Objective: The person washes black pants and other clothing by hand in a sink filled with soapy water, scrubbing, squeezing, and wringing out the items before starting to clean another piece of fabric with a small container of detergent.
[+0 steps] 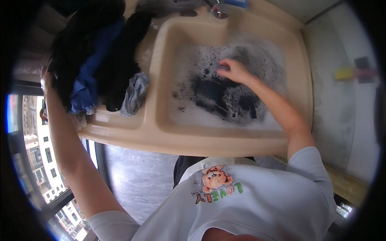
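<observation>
My right hand hovers over the soapy water, its thumb and fingers curved with a gap between them and nothing visible in it. Below it, a dark garment lies soaking, partly under foam in the beige sink basin. At the far left, my left hand rests against the outer side of a heap of clothes; its fingers are mostly hidden there. That heap holds black garments, a blue cloth and a light grey bunched cloth, hanging onto the ledge left of the basin.
A chrome faucet stands at the basin's back edge, with a grey cloth to its left. A pale wall panel borders the sink on the right. A window is at the left, above grey floor.
</observation>
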Motion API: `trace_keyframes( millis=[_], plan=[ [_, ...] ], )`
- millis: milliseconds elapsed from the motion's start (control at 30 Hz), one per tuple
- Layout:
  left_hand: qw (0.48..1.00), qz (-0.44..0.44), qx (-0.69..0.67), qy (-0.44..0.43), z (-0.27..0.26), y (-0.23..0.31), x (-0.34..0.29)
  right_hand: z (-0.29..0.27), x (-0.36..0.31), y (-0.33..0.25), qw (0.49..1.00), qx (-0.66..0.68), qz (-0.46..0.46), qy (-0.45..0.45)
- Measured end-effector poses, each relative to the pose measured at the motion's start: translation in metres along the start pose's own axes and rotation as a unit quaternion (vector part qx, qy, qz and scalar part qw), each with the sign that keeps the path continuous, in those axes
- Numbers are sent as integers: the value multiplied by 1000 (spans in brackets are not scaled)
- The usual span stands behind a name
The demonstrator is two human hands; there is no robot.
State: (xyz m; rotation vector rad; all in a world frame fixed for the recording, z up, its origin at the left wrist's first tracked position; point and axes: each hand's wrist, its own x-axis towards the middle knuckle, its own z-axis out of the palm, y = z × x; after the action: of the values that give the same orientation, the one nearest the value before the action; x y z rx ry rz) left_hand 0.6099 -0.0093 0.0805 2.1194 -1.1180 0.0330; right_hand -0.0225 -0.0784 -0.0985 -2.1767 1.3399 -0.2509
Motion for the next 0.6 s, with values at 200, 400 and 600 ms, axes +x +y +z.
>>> trace_keyframes(
  millis=[200, 400, 600],
  plan=[
    [996, 70, -35, -42, -2, 6, -6, 40, -32, -3, 979, -83, 129, -134],
    [956, 195, 215, 25, -65, -19, 8, 16, -58, -16, 985, -21, 55, -161],
    [908, 323, 175, 199, -44, 117, -52, -48, -112, 49, 950, 250, 186, -9]
  ],
)
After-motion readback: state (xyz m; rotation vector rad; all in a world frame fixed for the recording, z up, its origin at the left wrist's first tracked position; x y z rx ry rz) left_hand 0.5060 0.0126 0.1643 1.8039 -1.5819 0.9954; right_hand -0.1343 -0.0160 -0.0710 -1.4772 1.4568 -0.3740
